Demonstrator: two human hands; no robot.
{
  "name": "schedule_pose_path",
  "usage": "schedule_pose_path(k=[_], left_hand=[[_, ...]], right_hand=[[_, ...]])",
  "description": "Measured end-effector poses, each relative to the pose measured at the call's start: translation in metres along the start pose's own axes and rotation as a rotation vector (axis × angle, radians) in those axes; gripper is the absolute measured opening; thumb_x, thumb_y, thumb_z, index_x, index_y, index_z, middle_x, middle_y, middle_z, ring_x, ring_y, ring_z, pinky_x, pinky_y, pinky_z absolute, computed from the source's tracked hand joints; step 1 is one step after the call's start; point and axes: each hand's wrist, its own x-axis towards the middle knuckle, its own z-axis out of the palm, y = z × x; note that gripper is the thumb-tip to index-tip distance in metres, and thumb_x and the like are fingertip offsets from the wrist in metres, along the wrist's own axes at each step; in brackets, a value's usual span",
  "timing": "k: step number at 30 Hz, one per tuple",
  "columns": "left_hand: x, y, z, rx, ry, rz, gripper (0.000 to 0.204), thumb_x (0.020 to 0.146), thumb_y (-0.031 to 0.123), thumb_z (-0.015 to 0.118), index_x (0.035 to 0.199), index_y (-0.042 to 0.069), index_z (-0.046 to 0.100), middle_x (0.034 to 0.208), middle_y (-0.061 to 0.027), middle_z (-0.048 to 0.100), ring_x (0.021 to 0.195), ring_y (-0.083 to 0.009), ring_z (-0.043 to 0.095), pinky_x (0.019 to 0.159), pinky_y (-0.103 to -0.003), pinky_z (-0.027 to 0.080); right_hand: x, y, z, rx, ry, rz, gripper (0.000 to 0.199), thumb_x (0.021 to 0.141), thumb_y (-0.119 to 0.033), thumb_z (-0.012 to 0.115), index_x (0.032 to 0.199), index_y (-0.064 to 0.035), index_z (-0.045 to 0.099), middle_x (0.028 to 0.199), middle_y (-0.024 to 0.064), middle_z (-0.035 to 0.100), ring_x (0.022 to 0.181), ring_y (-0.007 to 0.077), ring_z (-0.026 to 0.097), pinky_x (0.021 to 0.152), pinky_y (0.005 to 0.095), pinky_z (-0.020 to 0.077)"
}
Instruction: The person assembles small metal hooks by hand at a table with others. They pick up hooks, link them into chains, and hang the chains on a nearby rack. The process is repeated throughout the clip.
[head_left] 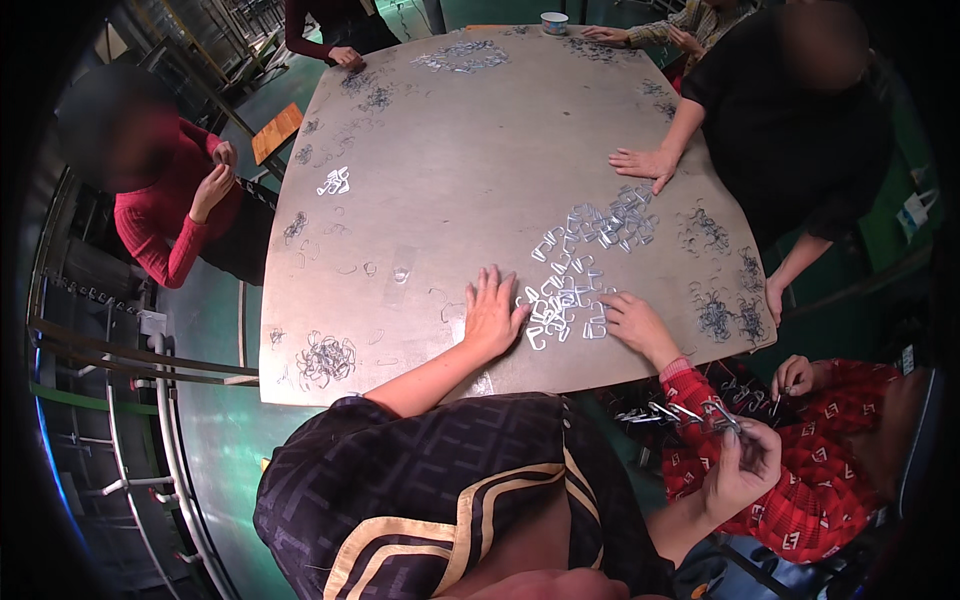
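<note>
Your table (450,150) is one broad sheet of dull, scuffed metal with rounded corners. Its middle is bare and gives you open room, while other people sit around the far, left and right edges. The near edge runs just in front of your chest.

A loose spread of shiny bent-wire metal clips (590,230) trails from mid-table toward you. Your left hand (492,310) lies flat and spread, palm down, with its fingertips at the near end of that spread. A red-sleeved neighbour's hand (635,325) rests just beside it, on the other side of the clips.

Off the table, to the right, your right hand (742,468) pinches a bunch of linked clips (680,412). A small tangled heap of clips (325,358) sits near the front left corner.
</note>
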Motion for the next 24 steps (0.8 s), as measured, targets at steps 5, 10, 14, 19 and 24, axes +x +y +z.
schedule_pose_path(k=[5, 10, 14, 19, 24], left_hand=[[-0.018, -0.004, 0.038, -0.102, -0.007, 0.116, 0.063, 0.09, 0.034, 0.056, 0.139, 0.001, 0.033, 0.146, -0.033, 0.022, 0.139, -0.0482, 0.014, 0.111, -0.059, 0.012], [-0.006, -0.016, -0.008, -0.184, 0.095, 0.152, 0.039, 0.087, 0.012, 0.058, 0.123, -0.002, 0.053, 0.134, -0.0257, 0.046, 0.127, -0.0419, 0.041, 0.111, -0.046, 0.029], [-0.013, -0.084, -0.045, 0.345, 0.127, 0.117, 0.032, 0.079, 0.003, 0.049, 0.107, -0.005, 0.061, 0.123, -0.0221, 0.055, 0.115, -0.0374, 0.051, 0.099, -0.042, 0.041], [-0.034, -0.11, -0.065, 0.462, -0.009, 0.081, 0.019, 0.078, 0.007, 0.053, 0.089, -0.001, 0.067, 0.093, -0.0156, 0.063, 0.093, -0.0301, 0.06, 0.078, -0.039, 0.052], [-0.029, -0.094, -0.055, 0.472, 0.027, 0.087, 0.014, 0.077, 0.008, 0.056, 0.074, 0.001, 0.067, 0.084, -0.016, 0.064, 0.079, -0.0321, 0.064, 0.069, -0.04, 0.054]], right_hand=[[-0.03, 0.014, -0.02, -0.001, -0.027, 0.134, 0.019, 0.079, 0.016, 0.06, 0.094, 0.0066, 0.054, 0.092, 0.0194, 0.063, 0.082, 0.0232, 0.066, 0.078, 0.0332, 0.0549], [-0.061, 0.029, -0.029, -0.026, -0.019, 0.244, 0.019, 0.079, 0.015, 0.059, 0.094, 0.0054, 0.055, 0.091, 0.0178, 0.063, 0.085, 0.0221, 0.065, 0.079, 0.0313, 0.0533], [-0.076, 0.04, -0.028, -0.056, -0.031, 0.304, 0.019, 0.079, 0.015, 0.06, 0.095, 0.005, 0.055, 0.091, 0.016, 0.064, 0.084, 0.0196, 0.064, 0.08, 0.0309, 0.0523], [-0.087, 0.058, -0.024, -0.077, -0.021, 0.351, 0.019, 0.08, 0.014, 0.061, 0.097, 0.0052, 0.057, 0.092, 0.0129, 0.065, 0.084, 0.015, 0.063, 0.079, 0.0263, 0.0499], [-0.095, 0.068, -0.021, -0.104, 0.012, 0.373, 0.018, 0.081, 0.013, 0.061, 0.098, 0.0068, 0.058, 0.091, 0.0104, 0.065, 0.082, 0.0115, 0.062, 0.077, 0.023, 0.0488]])
